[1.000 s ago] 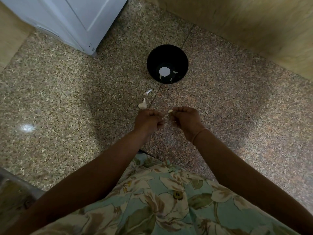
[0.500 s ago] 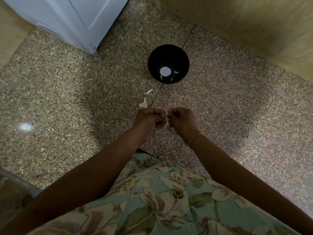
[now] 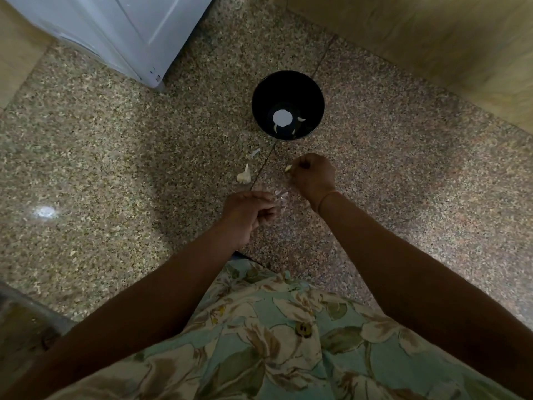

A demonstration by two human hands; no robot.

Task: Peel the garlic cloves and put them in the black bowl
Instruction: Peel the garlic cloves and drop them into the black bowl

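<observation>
The black bowl (image 3: 287,90) stands on the speckled floor ahead of me, with a few pale peeled cloves and a white spot at its bottom. My right hand (image 3: 314,176) is closed around a peeled garlic clove (image 3: 288,168), which peeks out at the fingertips, a short way below the bowl. Nearer to me, my left hand (image 3: 248,215) pinches thin, papery garlic skin (image 3: 281,196) between its fingers. A partial garlic bulb (image 3: 244,176) lies on the floor left of my right hand.
A scrap of peel (image 3: 255,153) lies on the floor between the bulb and the bowl. A white appliance (image 3: 115,33) stands at the upper left, and a wooden panel (image 3: 432,39) runs along the upper right. My floral-clothed lap fills the bottom.
The hands, pressed together on one clove before, have separated. My right hand moved forward toward the bowl with the clove; my left stayed back holding the skin.
</observation>
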